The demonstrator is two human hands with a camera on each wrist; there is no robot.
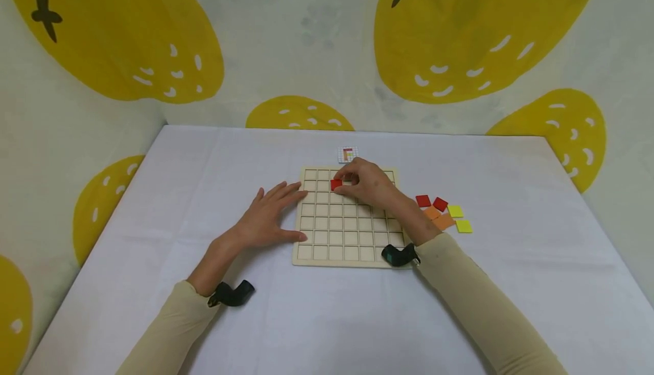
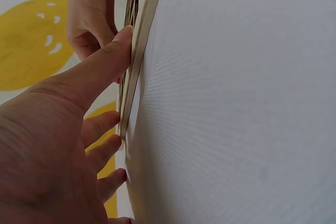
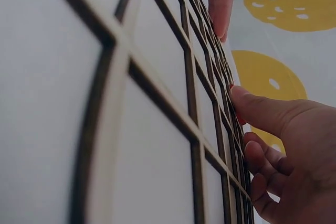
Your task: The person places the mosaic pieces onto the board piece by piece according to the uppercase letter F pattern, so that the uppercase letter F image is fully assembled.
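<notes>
A wooden grid board [image 1: 321, 223] lies flat on the white table. My right hand [image 1: 375, 185] reaches over its upper rows and pinches a red square tile [image 1: 335, 184] at a cell in the second row. In the right wrist view, slivers of the red tile [image 3: 240, 118] show by the thumb, mostly hidden. My left hand [image 1: 265, 216] rests against the board's left edge with fingers spread and fairly straight. Its thumb [image 2: 107, 59] touches the rim in the left wrist view.
Right of the board lie two red tiles [image 1: 423, 201], some orange tiles [image 1: 443, 221] and two yellow tiles [image 1: 464, 226]. Behind the board sits a small pattern card [image 1: 348, 154] with a coloured grid. Fabric with yellow fruit prints surrounds the table.
</notes>
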